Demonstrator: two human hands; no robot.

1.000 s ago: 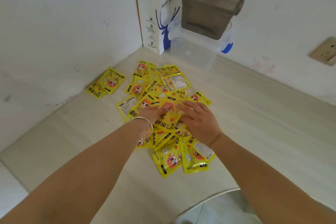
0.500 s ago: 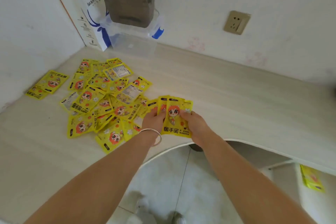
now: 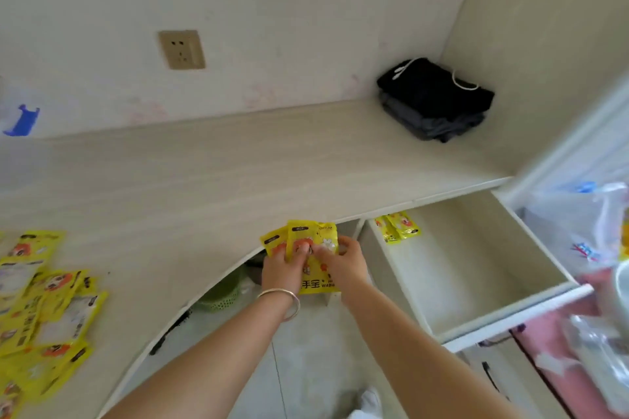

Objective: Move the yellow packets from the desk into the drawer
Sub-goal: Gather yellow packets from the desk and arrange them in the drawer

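Both hands hold a small bunch of yellow packets (image 3: 315,284) in the air, just off the desk's curved front edge. My left hand (image 3: 282,265), with a bangle on its wrist, grips the bunch's left side. My right hand (image 3: 343,258) pinches its right side. To their right the white drawer (image 3: 452,269) stands pulled out, with two yellow packets (image 3: 396,226) lying at its back left corner. A heap of yellow packets (image 3: 44,309) lies on the desk (image 3: 221,173) at the far left.
Folded dark clothes (image 3: 434,99) sit in the desk's back right corner. A wall socket (image 3: 181,49) is above the desk. Clear plastic bags and a pink surface (image 3: 592,316) crowd the right edge beyond the drawer. A green basket (image 3: 221,292) stands under the desk.
Both hands lifted a bunch of packets off the heap and carried it rightward past the desk edge toward the drawer. The view swung right, bringing the drawer into sight.
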